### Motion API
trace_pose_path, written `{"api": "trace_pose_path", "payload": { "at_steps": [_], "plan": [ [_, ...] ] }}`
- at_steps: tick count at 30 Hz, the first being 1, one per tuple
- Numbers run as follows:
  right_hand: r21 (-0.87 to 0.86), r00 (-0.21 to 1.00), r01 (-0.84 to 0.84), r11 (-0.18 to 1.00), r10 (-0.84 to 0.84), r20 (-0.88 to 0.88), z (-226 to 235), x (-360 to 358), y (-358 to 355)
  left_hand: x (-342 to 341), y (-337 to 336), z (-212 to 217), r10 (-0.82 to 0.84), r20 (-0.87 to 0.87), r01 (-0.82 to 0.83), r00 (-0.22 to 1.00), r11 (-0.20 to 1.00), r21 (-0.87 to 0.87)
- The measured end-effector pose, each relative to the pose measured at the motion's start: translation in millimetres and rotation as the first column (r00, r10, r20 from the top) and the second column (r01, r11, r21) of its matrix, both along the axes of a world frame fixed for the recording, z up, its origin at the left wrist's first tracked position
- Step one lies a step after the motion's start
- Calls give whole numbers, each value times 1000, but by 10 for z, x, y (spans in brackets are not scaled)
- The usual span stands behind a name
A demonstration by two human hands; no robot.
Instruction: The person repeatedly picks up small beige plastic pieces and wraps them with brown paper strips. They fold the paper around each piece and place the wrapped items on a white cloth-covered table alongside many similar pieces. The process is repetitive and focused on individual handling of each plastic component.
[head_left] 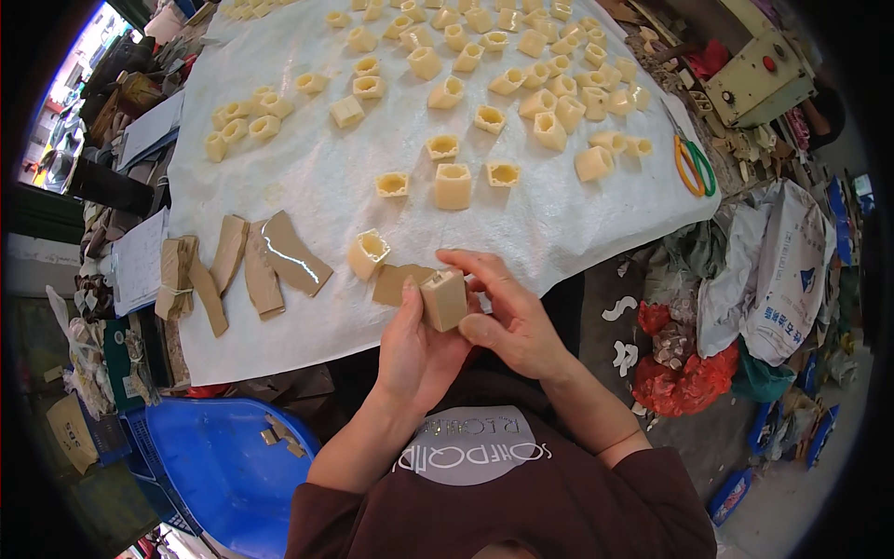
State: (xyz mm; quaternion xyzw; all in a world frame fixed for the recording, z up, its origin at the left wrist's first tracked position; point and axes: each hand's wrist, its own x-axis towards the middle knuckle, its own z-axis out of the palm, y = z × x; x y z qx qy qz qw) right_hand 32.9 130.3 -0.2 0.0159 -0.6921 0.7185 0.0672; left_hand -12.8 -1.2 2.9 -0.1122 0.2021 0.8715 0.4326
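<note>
Near the front edge of the white-covered table, a small tan square-sided block [444,300] is held in both hands. My left hand [414,349] cups it from the left and below, thumb against its side. My right hand [510,315] closes on it from the right, with the index finger over its top edge. Just behind my left hand lies a flat brown strip [396,283], partly hidden by the hand and block. A hollow cream block [369,253] with a ragged open end leans beside that strip.
Many hollow cream blocks [453,186] cover the white sheet [307,186] beyond my hands. Several torn brown strips [293,256] lie at left. Scissors with orange and green handles [696,168] rest at the right edge. A blue tub [223,475] stands lower left; bags [787,279] lie right.
</note>
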Motion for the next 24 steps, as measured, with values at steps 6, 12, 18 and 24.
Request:
{"api": "trace_pose_path", "payload": {
  "at_steps": [6, 12, 18, 24],
  "plan": [
    [109, 983, 171, 979, -161, -92, 12, 28, -129, 147, 50, 54, 24, -86, -36, 996, 988, -150],
    [-149, 993, 111, 983, -115, -15, -1, -27, -75, 160, 115, 170, 50, -161, -87, 986, 970, -227],
    [-481, 877, -177, 859, -84, -472, 722, 14, 153, -8, -273, 45, 236, -380, -328, 894, 924, -196],
    [-739, 514, -533, 412, -536, -670, 1582, 143, -561, -81, -766, 147, 302, -627, -543, 718, 807, -233]
  ]
}}
